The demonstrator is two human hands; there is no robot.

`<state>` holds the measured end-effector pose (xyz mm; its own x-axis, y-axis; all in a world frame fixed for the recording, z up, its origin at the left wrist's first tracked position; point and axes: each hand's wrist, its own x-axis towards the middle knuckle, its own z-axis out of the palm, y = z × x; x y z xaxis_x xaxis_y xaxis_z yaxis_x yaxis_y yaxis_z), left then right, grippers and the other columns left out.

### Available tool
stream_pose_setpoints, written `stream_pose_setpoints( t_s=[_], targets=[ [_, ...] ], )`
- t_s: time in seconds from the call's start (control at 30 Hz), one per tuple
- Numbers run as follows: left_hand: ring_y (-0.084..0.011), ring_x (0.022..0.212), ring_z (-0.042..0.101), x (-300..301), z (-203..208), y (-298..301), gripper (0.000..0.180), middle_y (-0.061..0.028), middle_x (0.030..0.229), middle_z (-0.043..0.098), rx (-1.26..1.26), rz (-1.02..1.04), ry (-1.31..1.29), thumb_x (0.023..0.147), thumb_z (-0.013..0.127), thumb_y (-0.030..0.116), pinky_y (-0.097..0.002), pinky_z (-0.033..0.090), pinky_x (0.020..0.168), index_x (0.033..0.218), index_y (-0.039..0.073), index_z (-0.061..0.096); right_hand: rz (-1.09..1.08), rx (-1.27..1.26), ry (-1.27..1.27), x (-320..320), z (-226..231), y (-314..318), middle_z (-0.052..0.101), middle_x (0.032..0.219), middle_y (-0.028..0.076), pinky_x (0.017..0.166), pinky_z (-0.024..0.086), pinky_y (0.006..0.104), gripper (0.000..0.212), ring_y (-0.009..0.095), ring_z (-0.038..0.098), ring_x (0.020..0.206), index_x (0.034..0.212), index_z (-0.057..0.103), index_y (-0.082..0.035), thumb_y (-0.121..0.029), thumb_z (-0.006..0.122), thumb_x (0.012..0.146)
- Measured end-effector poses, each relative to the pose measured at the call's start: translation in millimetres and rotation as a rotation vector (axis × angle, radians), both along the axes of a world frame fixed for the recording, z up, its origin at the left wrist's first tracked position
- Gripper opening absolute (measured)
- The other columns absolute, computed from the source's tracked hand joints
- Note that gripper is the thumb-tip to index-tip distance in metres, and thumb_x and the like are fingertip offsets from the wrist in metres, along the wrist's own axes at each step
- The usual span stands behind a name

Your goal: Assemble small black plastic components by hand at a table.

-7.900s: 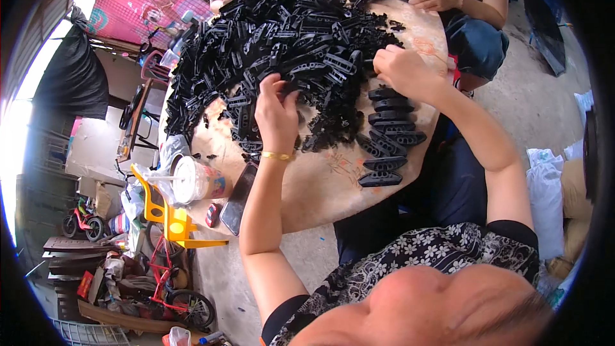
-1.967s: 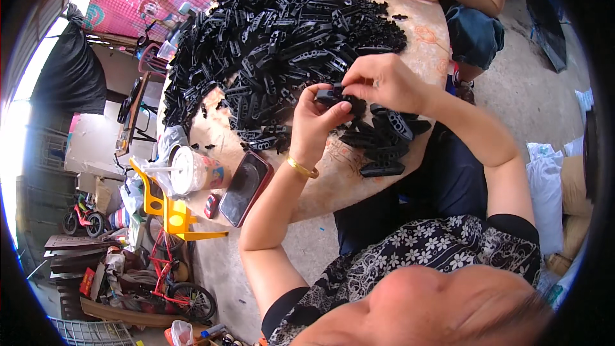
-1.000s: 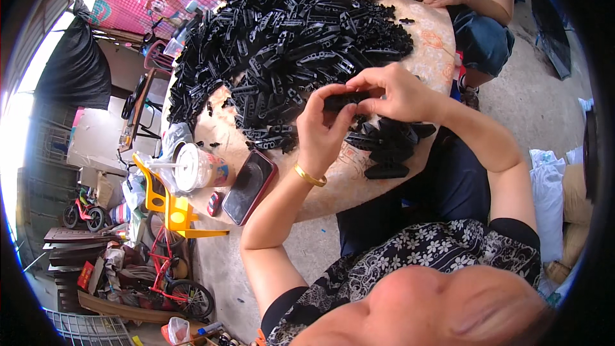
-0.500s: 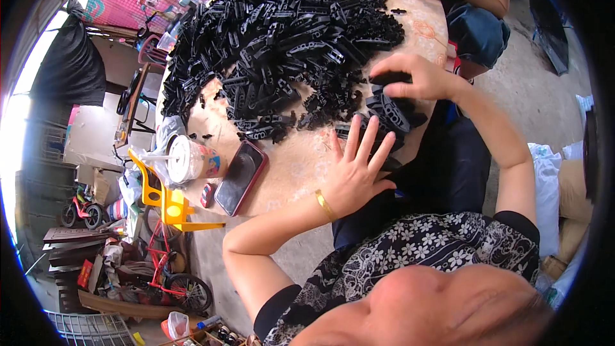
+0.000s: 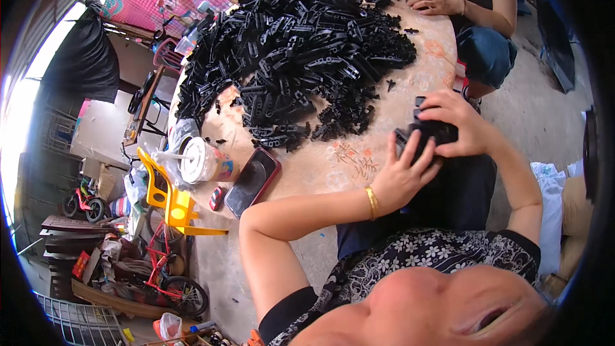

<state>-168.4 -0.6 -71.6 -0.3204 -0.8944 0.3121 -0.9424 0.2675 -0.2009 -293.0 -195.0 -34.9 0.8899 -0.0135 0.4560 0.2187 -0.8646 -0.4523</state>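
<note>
At the table's near right edge, a cluster of black plastic pieces (image 5: 442, 132) is caught between my two hands. My right hand (image 5: 466, 122) curls over the far and right side of the cluster, thumb and fingers bent round it. From the left, my left hand (image 5: 400, 182) presses its fingers against the near side; its wrist wears a gold bracelet. My palms and fingers partly hide the pieces, so their exact shape does not show. Farther off, a large heap of long black plastic pieces (image 5: 301, 45) covers much of the round table (image 5: 307, 182).
A lidded drink cup (image 5: 204, 161), a phone (image 5: 253, 182) and a small red object (image 5: 218, 198) lie on the left of the table. A yellow chair (image 5: 168, 198) stands beside it. Across the table, another person's hands (image 5: 435, 3) rest near the heap.
Both hands have moved right, sweeping the black pieces from beside the heap to the table edge. Bare patterned tabletop now shows where they lay. The co-worker's hands have moved apart.
</note>
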Motion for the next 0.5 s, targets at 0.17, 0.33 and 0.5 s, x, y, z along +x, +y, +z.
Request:
stream_pose_setpoints(
  t_s=[0.17, 0.33, 0.5],
  targets=[
    [-0.0364, 0.133, 0.029, 0, -5, -31, 0.039, -0.0105, 0.134, 0.044, -0.072, -0.126, -0.162, 0.081, 0.049, 0.030, -0.0692, 0.027, 0.101, 0.118, 0.019, 0.058, -0.168, -0.079, -0.100, -29, -24, 1, 0.049, 0.127, 0.014, 0.104, 0.034, 0.0444, 0.062, 0.034, 0.043, 0.123, 0.117, 0.057, -0.008, -0.011, 0.075, 0.058],
    [-0.0339, 0.127, 0.037, 6, -6, -61, 0.031, -0.0071, 0.122, 0.056, -0.126, -0.284, -0.247, 0.079, 0.051, 0.029, -0.0636, 0.024, 0.107, 0.102, 0.018, 0.068, -0.296, 0.102, -0.028, -39, -35, -4, 0.044, 0.132, 0.016, 0.104, 0.034, 0.0410, 0.071, 0.034, 0.042, 0.124, 0.125, 0.050, -0.005, -0.009, 0.077, 0.060],
    [-0.0308, 0.117, 0.050, -5, -14, -79, 0.026, -0.0052, 0.096, 0.068, 0.201, -0.343, -0.531, 0.078, 0.053, 0.026, -0.0560, 0.013, 0.113, 0.087, 0.014, 0.074, -0.260, 0.501, 0.317, -33, -37, -11, 0.048, 0.125, 0.018, 0.100, 0.038, 0.0374, 0.067, 0.032, 0.048, 0.119, 0.122, 0.049, 0.001, -0.014, 0.077, 0.063]
  ],
)
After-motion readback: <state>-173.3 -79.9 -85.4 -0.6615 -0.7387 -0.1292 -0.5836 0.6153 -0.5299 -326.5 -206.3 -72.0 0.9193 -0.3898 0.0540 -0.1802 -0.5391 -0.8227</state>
